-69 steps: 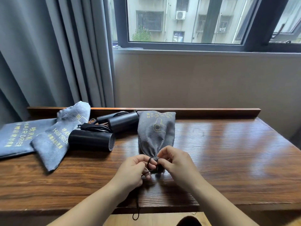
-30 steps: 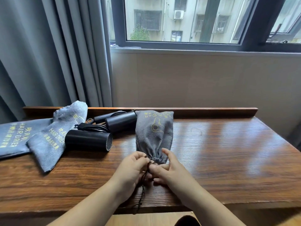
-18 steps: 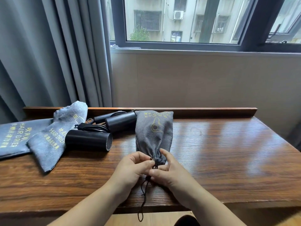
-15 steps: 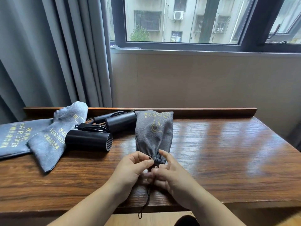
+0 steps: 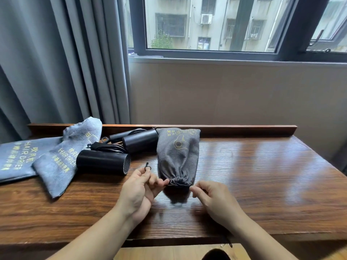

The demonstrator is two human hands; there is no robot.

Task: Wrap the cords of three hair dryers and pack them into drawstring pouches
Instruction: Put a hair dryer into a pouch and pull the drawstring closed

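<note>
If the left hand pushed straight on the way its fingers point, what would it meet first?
Probably the cinched neck of the filled pouch: the left hand's fingertips point right, nearly touching it. Depth is unclear.

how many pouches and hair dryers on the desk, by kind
Stuffed pouch, neck cinched: 1
Flat pouches at the left: 2
Bare black hair dryers: 2
Total: 5

The left hand and right hand each pinch a drawstring end.

A wooden table (image 5: 253, 175) stands below a window (image 5: 210, 25), grey curtain (image 5: 56, 62) at its left.
</note>
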